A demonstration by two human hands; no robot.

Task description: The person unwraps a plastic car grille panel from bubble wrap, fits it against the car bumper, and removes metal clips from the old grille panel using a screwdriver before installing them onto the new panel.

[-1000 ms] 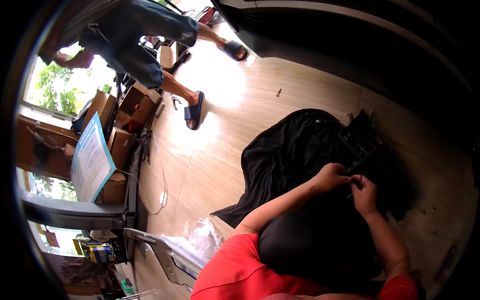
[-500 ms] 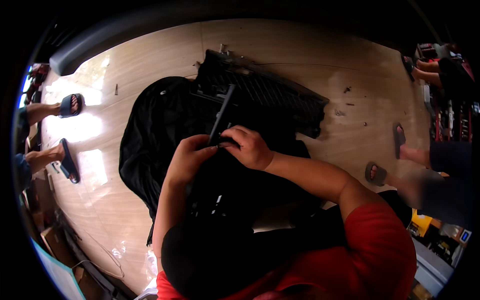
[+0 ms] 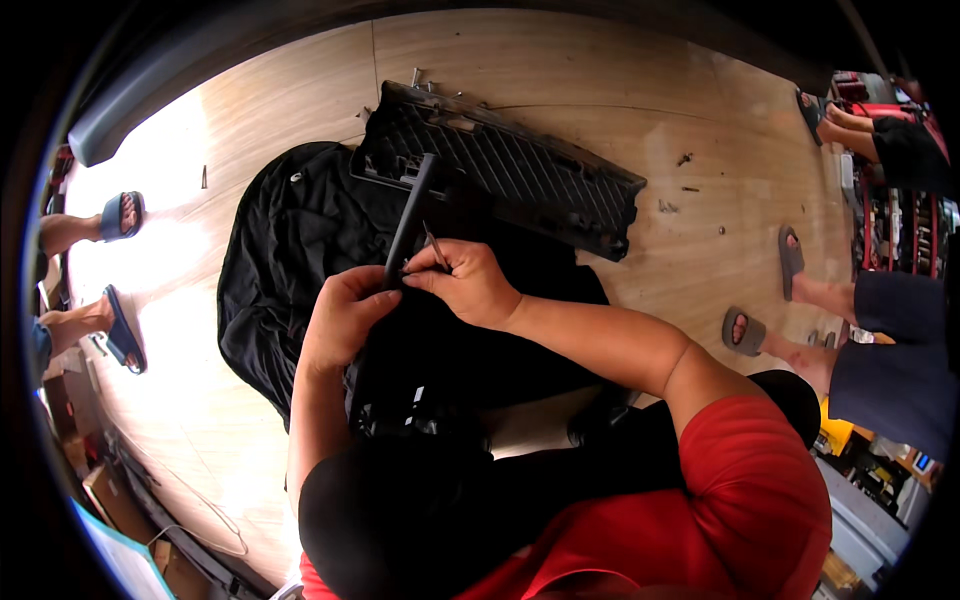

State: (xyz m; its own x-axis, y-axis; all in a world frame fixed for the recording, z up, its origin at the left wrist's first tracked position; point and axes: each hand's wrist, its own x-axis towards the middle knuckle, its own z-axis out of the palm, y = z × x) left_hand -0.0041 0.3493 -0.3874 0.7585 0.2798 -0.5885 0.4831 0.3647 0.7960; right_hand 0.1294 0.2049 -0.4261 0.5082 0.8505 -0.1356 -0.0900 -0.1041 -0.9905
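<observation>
A long, narrow black bar point(image 3: 411, 218) slants up and away from me over dark cloth. Its near part is gripped by my left hand point(image 3: 340, 315), with the thumb bent toward the middle. Just right of the bar, the fingers of my right hand point(image 3: 472, 285) are closed on a thin pointed metal piece point(image 3: 433, 243) that sticks up past the knuckles. Its kind is unclear. The right fingertips are against or very near the bar's side; what lies between them is hidden.
Beyond my hands lies a ribbed black plastic panel point(image 3: 510, 165). Black cloth point(image 3: 270, 240) spreads beneath the work. Loose screws point(image 3: 684, 159) are scattered on the floor at right. Sandalled feet of other people point(image 3: 122, 217) show at both sides. A dark curved edge point(image 3: 110, 130) arches overhead.
The view has shifted slightly and brightened. Between the right fingers the thin metal piece now shows clearly. Both hands remain close together at the bar.
</observation>
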